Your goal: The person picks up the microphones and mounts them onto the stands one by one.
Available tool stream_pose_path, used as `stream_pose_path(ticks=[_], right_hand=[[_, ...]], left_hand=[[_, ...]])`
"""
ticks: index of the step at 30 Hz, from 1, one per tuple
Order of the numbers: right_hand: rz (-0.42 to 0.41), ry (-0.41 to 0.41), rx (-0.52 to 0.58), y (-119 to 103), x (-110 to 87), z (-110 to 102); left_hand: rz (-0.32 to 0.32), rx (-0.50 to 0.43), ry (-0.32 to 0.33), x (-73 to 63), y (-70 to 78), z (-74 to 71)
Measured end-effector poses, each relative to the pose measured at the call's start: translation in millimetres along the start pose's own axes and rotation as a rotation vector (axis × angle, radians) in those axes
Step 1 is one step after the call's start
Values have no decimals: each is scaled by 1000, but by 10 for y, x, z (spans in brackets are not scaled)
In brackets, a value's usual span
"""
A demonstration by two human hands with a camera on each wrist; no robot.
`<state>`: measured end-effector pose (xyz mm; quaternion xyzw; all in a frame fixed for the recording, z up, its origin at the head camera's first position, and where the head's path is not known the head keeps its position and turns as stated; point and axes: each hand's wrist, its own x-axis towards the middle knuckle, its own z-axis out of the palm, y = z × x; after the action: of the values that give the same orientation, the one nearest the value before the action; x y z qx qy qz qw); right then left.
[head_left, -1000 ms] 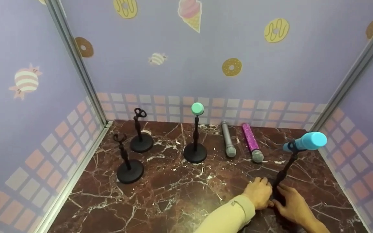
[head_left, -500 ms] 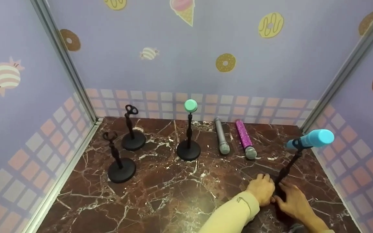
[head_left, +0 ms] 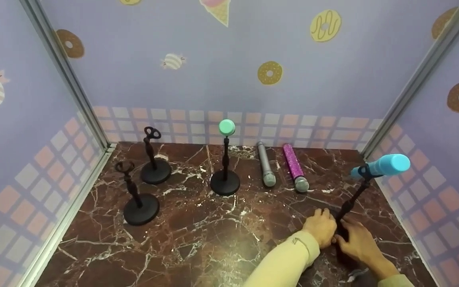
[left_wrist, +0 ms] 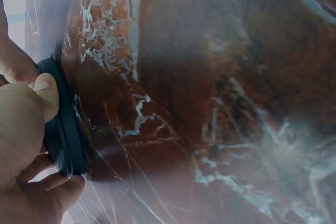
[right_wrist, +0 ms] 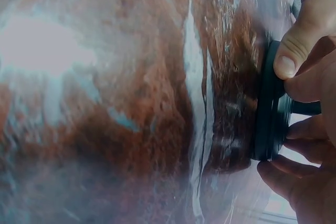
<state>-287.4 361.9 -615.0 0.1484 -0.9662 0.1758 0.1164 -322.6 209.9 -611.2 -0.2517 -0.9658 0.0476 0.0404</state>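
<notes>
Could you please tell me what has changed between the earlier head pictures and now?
The stand holding the blue microphone has moved slightly right, toward the right wall, with the left hand and right hand on its base; nothing was newly gripped or released. The silver microphone, purple microphone, green-topped microphone, near bare stand and far bare stand stayed put; the view swung slightly rightward.

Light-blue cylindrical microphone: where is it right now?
In the head view, the light-blue cylindrical microphone is at the right, mounted atop the slim black stand whose round base the left hand and right hand grip.
</notes>
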Motion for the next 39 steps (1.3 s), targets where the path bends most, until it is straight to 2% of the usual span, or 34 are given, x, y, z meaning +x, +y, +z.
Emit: stream_pose_path(ticks=[5,9,13,19,24,26,32,39], right_hand=[[6,-17,3,-5,-12,-15],[-3,-35,-2,-23,23,-39],[7,-85,-26,-88,58,-76],[67,-181,-76,-216,85,-176],[111,-200,-103,-373,103,-271],[91,-188,-124,-457,130,-287],[-43,-101,-194,-691,194,-294],[-153,-30,-184,-882,401,-312]], left_hand=[[-6,-28,-55,0,23,-14],[13,-14,-83,10,-10,-40],[39,4,-65,-27,-89,-47],[89,-36,-12,-109,-204,-56],[116,-65,12,-151,-323,-124],[112,-73,22,-174,-405,-164],[93,-73,50,-286,-676,-250],[45,-103,86,-457,-1043,-364]])
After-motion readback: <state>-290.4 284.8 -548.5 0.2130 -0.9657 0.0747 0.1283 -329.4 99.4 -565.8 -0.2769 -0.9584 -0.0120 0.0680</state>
